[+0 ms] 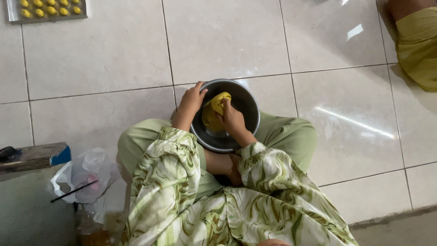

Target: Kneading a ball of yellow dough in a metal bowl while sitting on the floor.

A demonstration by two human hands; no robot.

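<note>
Person seated cross-legged on the tiled floor (227, 41), a round metal bowl (248, 107) resting against the legs. The left hand (192, 100) grips the bowl's near-left rim, fingers curled over the edge, thumb outside. The right hand (232, 119) is inside the bowl, fingers closed into a mass of yellow dough (219, 101) that sits toward the left wall. Judgement: working the dough cleanly calls for a firm hold on the rim so the bowl does not tip or slide, and for pressing down toward its base. The bowl holds only that dough. A metal tray (11, 13) at the far left carries rows of small yellow pieces (50, 7). A crumpled plastic bag (86, 175) lies near the left knee.
</note>
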